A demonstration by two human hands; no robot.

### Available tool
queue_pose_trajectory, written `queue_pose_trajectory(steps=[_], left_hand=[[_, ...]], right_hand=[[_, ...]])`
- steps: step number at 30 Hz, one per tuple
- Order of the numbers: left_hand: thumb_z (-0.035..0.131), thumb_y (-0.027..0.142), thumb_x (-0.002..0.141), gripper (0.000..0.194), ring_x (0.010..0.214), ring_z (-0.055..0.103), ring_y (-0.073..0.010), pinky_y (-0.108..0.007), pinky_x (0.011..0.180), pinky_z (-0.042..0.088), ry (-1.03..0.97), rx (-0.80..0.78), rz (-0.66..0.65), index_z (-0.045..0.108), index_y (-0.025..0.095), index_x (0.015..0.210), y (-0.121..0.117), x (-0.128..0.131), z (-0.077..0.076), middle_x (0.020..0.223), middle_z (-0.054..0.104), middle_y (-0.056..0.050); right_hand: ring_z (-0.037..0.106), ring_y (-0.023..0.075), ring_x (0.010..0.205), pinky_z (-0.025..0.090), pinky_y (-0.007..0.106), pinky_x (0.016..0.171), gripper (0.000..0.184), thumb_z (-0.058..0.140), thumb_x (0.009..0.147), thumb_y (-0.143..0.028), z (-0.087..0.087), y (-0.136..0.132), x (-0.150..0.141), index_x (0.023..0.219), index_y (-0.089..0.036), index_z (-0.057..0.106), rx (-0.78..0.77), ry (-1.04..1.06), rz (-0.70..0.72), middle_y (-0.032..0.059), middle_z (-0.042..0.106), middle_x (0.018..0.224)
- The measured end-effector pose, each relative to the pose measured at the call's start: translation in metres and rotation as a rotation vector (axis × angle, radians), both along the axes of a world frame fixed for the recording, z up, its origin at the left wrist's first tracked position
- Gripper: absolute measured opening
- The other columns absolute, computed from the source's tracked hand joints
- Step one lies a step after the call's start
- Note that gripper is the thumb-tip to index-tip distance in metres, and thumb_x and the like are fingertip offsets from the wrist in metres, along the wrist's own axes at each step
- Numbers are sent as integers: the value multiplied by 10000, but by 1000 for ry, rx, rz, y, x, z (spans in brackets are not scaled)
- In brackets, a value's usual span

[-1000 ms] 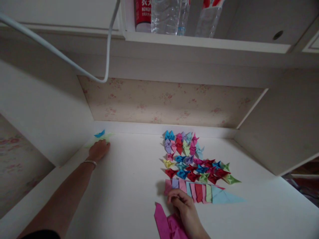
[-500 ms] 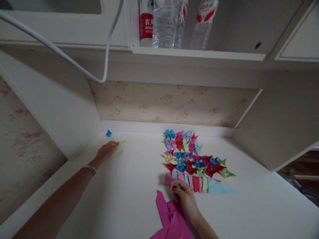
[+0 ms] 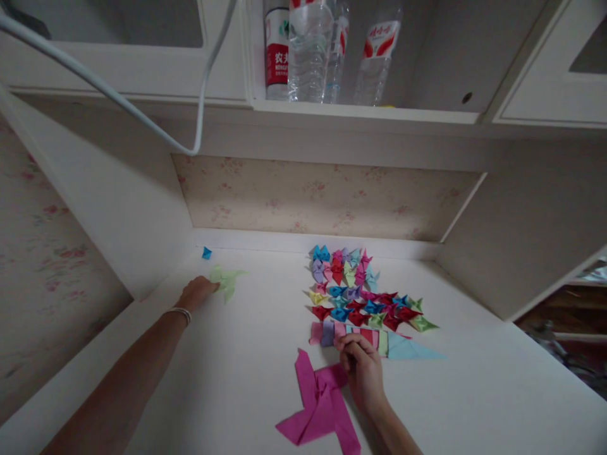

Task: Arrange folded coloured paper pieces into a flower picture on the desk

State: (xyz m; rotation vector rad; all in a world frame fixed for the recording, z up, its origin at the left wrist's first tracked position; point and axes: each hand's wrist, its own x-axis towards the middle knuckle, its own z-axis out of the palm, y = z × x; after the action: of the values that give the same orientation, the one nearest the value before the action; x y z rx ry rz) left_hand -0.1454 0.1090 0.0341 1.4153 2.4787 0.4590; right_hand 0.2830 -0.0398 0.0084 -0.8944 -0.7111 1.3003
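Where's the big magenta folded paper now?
In the head view, the magenta folded paper lies at bottom centre on the white tabletop, just left of the right hand, nearer the camera than the paper strips.

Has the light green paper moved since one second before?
Yes: the light green paper has moved rightward, away from the white left panel, and out from the floral back wall.

Right hand (image 3: 363, 373): hiding part of the paper-strip row (image 3: 327, 333). Left hand (image 3: 198, 292): obscuring whether its fingers are gripping the green paper (image 3: 228, 282). Clear bottles (image 3: 308, 60): running off the upper edge.
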Motion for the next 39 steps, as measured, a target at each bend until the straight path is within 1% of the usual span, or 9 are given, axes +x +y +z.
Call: queue_pose_trajectory(steps=[5,11,13,17,19,23,31,35,39], left_hand=[[706,373,556,229,842,637,-315,-311,639,442,-193,57,-47,619,166,600,-18,21,1,758,691,-113],[591,547,716,417,765,622,-179,-219,547,430,-595,269,-194,615,186,924,-65,77,8,898,681,-47],[562,578,747,430,708,607,-141,-206,539,432,-719,314,-249,603,193,934,-81,99,10,891,671,-30],[661,479,740,328,554,506,-81,-177,439,351,-1203,428,-313,589,186,868,-107,141,13,743,591,23],[672,430,757,278,549,491,-76,-174,426,343,-1330,436,-338,588,184,856,-116,160,13,732,569,27],[669,410,769,272,576,513,-94,-186,444,381,-1335,397,-404,612,155,844,-124,187,9,759,606,-11],[675,410,757,437,666,597,-149,-219,510,434,-1434,252,-358,605,173,1118,-126,184,3,902,686,-67],[694,388,749,365,856,629,-203,-262,736,472,-1341,278,-435,685,128,1005,-125,181,7,951,714,-90],[685,394,753,328,865,633,-216,-271,763,465,-1272,284,-476,712,128,944,-122,181,6,918,730,-76]], right_hand=[[364,58,390,209,216,383,9,630,662,-178,2,-2,-6,659,-174,638,-18,-55,41,-11,600,612],[395,83,416,259,227,413,65,592,713,-208,19,7,-33,684,-177,641,29,-197,216,-15,577,584],[440,102,454,303,228,430,77,619,727,-255,27,15,-49,713,-186,650,31,-226,237,-19,570,579],[594,167,759,450,247,578,261,690,727,-407,36,30,-77,921,-236,649,-34,-171,190,28,655,944],[610,182,827,475,277,662,316,674,754,-453,35,32,-85,992,-249,630,-71,-92,262,37,651,1024],[601,175,694,450,285,633,299,618,811,-480,27,30,-82,887,-192,646,-58,-6,420,47,668,840],[513,144,623,372,245,575,297,669,760,-476,15,40,-62,741,-180,647,54,-345,237,8,614,691],[463,137,555,333,241,510,344,677,723,-525,12,38,-66,680,-187,628,46,-431,214,-14,564,589],[439,123,530,309,236,498,340,701,709,-512,14,34,-68,664,-186,616,40,-429,237,-29,538,569]])
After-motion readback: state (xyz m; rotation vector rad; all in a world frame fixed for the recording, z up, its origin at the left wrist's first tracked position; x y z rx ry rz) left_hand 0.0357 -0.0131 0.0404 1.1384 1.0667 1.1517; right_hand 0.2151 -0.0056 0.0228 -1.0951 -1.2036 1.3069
